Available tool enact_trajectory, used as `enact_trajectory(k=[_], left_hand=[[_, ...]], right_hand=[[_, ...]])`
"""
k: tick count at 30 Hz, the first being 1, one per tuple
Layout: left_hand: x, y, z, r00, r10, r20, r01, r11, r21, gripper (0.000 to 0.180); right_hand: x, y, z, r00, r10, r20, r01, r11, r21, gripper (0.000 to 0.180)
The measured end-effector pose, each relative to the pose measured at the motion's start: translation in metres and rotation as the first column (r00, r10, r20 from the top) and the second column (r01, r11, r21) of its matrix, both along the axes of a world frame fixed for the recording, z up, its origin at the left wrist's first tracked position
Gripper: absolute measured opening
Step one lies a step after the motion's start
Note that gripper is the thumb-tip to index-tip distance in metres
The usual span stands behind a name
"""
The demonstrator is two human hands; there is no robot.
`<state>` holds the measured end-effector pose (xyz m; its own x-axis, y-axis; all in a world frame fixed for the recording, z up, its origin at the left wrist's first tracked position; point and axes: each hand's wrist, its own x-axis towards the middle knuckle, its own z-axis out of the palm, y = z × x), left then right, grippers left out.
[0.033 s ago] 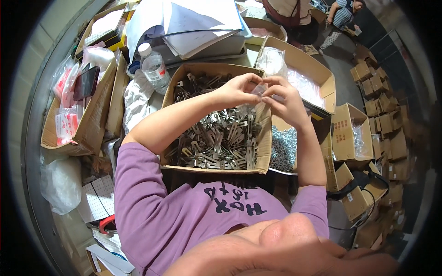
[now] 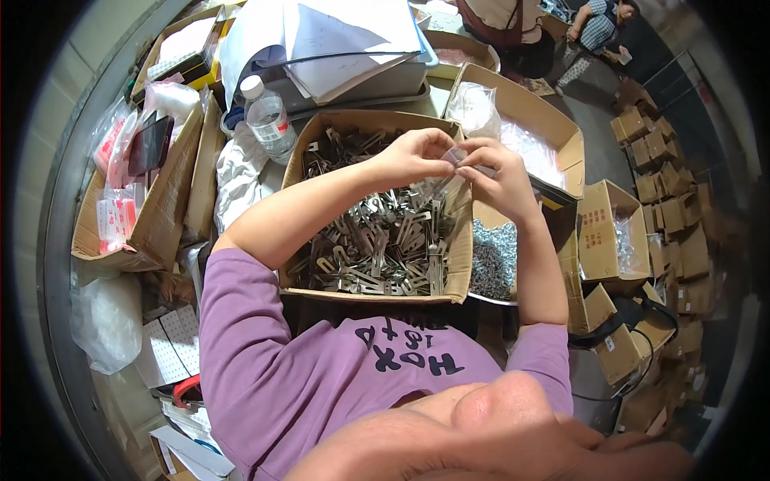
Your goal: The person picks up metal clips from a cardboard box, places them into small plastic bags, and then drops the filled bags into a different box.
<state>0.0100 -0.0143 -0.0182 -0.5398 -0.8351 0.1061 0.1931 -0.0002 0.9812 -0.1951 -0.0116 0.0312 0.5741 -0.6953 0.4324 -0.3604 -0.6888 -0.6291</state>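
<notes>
Two bare hands, a left hand [image 2: 425, 154] and a right hand [image 2: 496, 165], hold one small piece of clear plastic [image 2: 455, 155]. One capped bottle [image 2: 271, 127]. One dark phone [image 2: 151, 146]. Two other people: one person at top [image 2: 521, 20], one person farther right [image 2: 598, 32]. More than ten cardboard boxes [image 2: 595, 255]. Flat metal clips [image 2: 377, 252] and tiny metal pieces [image 2: 491, 260], both too many to count.

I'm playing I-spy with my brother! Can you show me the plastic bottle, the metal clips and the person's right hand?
Plastic bottle [image 2: 271, 125]: head view, middle of its clear body.
Metal clips [image 2: 383, 250]: head view, middle of the silvery pile.
Right hand [image 2: 499, 174]: head view, back of the hand.
</notes>
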Motion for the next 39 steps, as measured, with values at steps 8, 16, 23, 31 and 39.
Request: enact_trajectory(k=[8,16,23,31,39], left_hand=[[-0.003,0.003,0.002,0.984,0.164,0.071,-0.15,0.973,-0.174,0.016],[-0.005,0.014,0.01,0.956,0.218,0.197,-0.142,0.93,-0.34,0.012],[0.002,0.007,0.018,0.973,0.227,-0.047,-0.231,0.952,-0.2,0.012],[0.0,0.005,0.014,0.97,0.238,-0.045,-0.241,0.968,-0.069,0.021],[-0.004,-0.001,0.01,0.991,0.133,0.001,-0.132,0.986,-0.104,0.025]], right_hand=[[0.002,0.006,-0.019,0.958,-0.18,0.224,0.079,0.914,0.399,0.014],[0.005,0.008,-0.019,0.997,-0.018,0.078,-0.001,0.971,0.238,0.019],[-0.013,0.006,-0.018,0.981,-0.095,0.171,0.025,0.93,0.368,0.022],[-0.071,0.01,0.019,0.843,-0.434,0.318,0.357,0.893,0.274,0.021],[-0.218,-0.002,0.038,0.389,-0.76,0.521,0.915,0.383,-0.125,0.022]])
